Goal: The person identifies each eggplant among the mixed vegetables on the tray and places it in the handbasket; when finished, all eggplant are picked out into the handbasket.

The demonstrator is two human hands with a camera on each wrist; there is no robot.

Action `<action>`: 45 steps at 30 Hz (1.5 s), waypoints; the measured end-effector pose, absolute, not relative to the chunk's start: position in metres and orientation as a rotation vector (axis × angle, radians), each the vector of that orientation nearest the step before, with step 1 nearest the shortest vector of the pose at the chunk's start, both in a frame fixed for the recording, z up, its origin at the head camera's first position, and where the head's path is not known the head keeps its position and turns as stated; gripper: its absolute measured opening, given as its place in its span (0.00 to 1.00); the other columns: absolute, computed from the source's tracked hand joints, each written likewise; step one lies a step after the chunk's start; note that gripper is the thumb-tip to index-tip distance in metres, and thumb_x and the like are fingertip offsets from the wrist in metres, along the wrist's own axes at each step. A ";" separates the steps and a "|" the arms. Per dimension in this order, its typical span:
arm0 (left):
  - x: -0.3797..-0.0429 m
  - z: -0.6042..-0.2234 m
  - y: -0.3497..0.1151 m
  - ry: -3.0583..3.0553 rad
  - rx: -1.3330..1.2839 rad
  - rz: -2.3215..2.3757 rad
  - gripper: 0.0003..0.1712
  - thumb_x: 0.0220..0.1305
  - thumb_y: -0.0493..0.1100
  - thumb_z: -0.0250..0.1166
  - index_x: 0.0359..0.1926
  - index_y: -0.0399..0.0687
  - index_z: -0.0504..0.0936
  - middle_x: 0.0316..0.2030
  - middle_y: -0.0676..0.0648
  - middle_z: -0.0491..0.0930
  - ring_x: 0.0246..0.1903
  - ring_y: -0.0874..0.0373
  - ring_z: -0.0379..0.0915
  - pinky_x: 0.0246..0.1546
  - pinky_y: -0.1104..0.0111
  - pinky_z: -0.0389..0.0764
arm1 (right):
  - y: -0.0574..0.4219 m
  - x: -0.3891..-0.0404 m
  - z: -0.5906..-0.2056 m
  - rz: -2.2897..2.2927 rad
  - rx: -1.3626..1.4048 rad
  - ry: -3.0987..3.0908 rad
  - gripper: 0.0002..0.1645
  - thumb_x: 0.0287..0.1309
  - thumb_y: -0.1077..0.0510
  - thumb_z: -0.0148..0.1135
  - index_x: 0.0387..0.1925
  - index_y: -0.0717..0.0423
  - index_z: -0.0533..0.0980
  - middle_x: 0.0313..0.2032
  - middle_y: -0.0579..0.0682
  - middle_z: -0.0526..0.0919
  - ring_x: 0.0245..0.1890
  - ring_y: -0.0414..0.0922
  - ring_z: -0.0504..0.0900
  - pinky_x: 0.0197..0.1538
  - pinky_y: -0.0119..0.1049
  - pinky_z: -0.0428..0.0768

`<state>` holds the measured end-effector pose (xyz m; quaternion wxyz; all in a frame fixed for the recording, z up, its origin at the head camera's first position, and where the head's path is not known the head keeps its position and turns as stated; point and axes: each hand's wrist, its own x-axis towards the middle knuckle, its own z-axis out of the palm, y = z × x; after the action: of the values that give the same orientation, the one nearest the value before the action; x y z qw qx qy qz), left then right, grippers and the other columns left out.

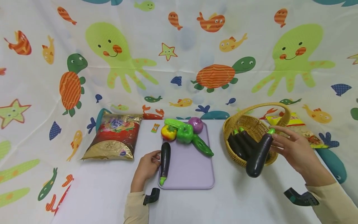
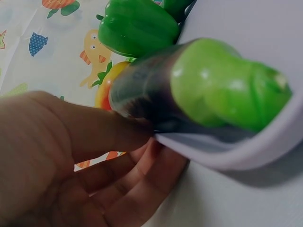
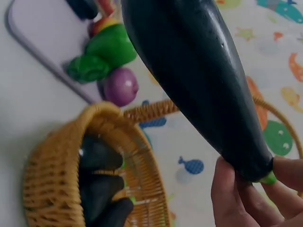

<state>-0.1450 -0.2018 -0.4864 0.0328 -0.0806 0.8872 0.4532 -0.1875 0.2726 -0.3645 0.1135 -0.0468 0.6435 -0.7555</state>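
Frame right: my right hand [image 1: 296, 151] pinches an eggplant [image 1: 260, 155] by its green end near the basket [image 1: 253, 122]. Lower centre: my left hand [image 1: 147, 165] pinches the tray [image 1: 190, 168] edge.

Location type: apparent staged recording station; exact room indeterminable. Indicators: a white fabric sheet [image 1: 184, 63] printed with coloured cartoon sea animals [image 1: 215, 76] backs a plain white tabletop [image 1: 184, 205]; an angular black device [image 1: 152, 196] adjoins each beige sleeve [image 1: 137, 209].
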 end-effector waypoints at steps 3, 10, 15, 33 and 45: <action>-0.145 -0.486 -0.202 2.736 -0.251 1.396 0.26 0.51 0.27 0.59 0.54 0.42 0.76 0.33 0.48 0.75 0.23 0.60 0.71 0.23 0.69 0.74 | 0.274 -0.209 -0.362 -2.097 -0.110 1.925 0.19 0.61 0.60 0.54 0.55 0.54 0.71 0.41 0.47 0.79 0.38 0.44 0.82 0.40 0.35 0.80; -0.146 -0.486 -0.203 2.731 -0.258 1.392 0.26 0.51 0.28 0.59 0.54 0.42 0.76 0.34 0.48 0.75 0.23 0.60 0.72 0.23 0.69 0.74 | 0.268 -0.250 -0.366 -1.676 -0.040 2.214 0.27 0.61 0.49 0.54 0.57 0.58 0.60 0.37 0.43 0.81 0.39 0.42 0.81 0.43 0.39 0.79; -0.146 -0.487 -0.203 2.723 -0.244 1.419 0.26 0.51 0.27 0.59 0.54 0.41 0.76 0.33 0.47 0.75 0.22 0.60 0.72 0.23 0.69 0.74 | 0.264 -0.276 -0.369 -1.576 -0.032 2.266 0.27 0.64 0.51 0.51 0.57 0.63 0.59 0.36 0.46 0.80 0.38 0.43 0.82 0.42 0.40 0.79; -0.147 -0.488 -0.205 2.733 -0.234 1.411 0.27 0.49 0.25 0.59 0.53 0.41 0.76 0.33 0.47 0.75 0.24 0.60 0.71 0.23 0.69 0.74 | 0.254 -0.330 -0.383 -1.129 -0.223 2.138 0.22 0.62 0.60 0.51 0.55 0.66 0.62 0.38 0.55 0.76 0.37 0.50 0.78 0.42 0.46 0.78; -0.145 -0.486 -0.204 2.709 -0.215 1.461 0.27 0.48 0.24 0.57 0.53 0.39 0.75 0.33 0.45 0.75 0.23 0.60 0.72 0.22 0.69 0.75 | 0.257 -0.349 -0.402 -1.115 -0.222 2.058 0.19 0.62 0.63 0.49 0.53 0.67 0.63 0.37 0.54 0.75 0.35 0.47 0.77 0.41 0.46 0.77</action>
<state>-0.1453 -0.2038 -0.4864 0.0280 -0.0697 0.8777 0.4733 -0.3485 0.2566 -0.4019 0.3851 -0.0870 0.8078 -0.4377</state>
